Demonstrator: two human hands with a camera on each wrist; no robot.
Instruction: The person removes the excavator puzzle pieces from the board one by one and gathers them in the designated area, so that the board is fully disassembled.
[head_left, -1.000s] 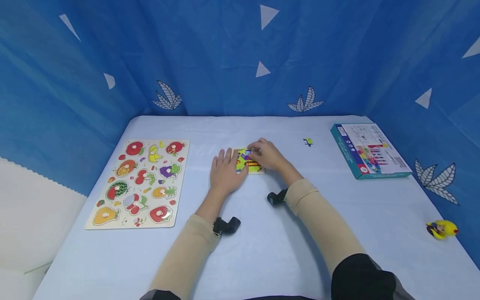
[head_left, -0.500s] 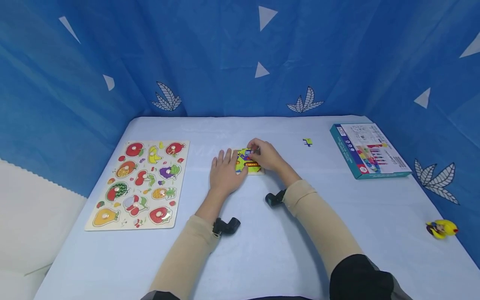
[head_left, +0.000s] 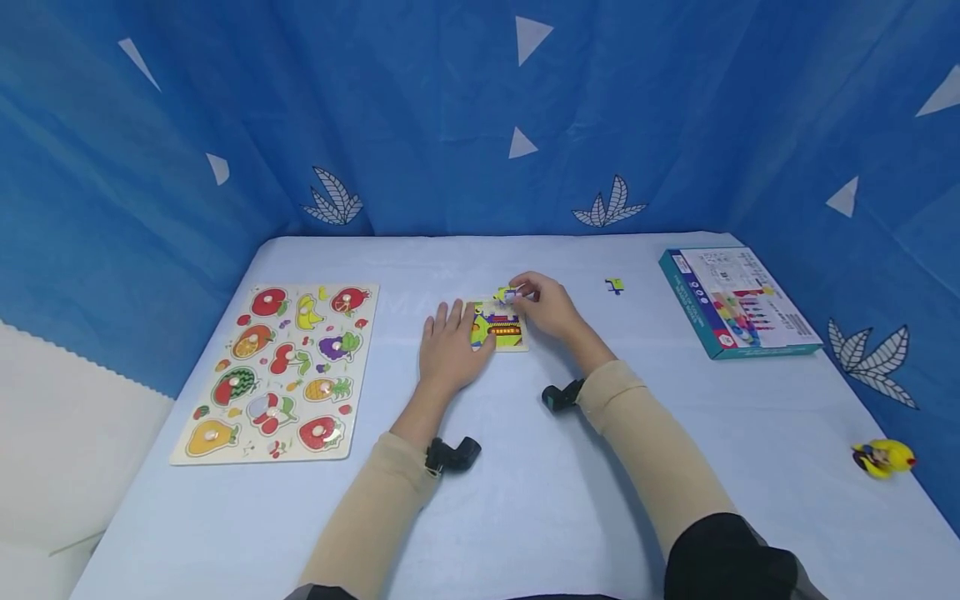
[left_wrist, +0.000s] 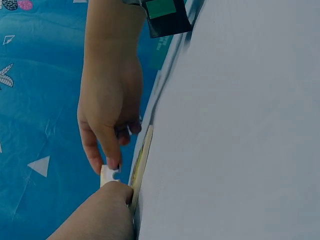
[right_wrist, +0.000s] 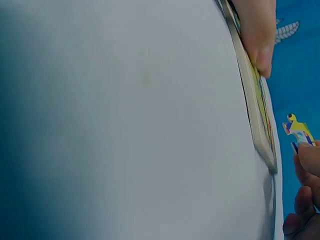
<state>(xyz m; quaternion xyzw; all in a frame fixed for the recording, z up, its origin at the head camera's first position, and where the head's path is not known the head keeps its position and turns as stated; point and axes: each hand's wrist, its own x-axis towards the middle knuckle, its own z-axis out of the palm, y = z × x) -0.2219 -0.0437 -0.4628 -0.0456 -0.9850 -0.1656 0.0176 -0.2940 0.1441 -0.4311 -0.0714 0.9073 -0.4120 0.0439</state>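
A small jigsaw puzzle board [head_left: 506,335] with a yellow-green digger-like picture lies on the white table. My left hand [head_left: 450,350] rests on its left side, fingers straight and spread. Just above the board's far edge, my right hand [head_left: 553,308] pinches a puzzle piece [head_left: 506,295] between thumb and fingers. In the right wrist view that piece [right_wrist: 300,132] shows yellow, white and purple, raised clear of the board [right_wrist: 257,110]. Its pale back side appears in the left wrist view, where the piece [left_wrist: 107,175] is partly behind my left hand [left_wrist: 100,212].
Another yellow-green puzzle piece [head_left: 615,286] lies to the right of my right hand. A fruit peg board [head_left: 358,367] lies at left, a flat teal-edged box [head_left: 750,304] at back right. A yellow toy figure [head_left: 885,457] sits near the right edge. Blue curtain [head_left: 450,117] borders the table.
My right hand has lifted the puzzle piece off the board's upper part and moved slightly right and away, uncovering more of the picture. The left hand has stayed in place.
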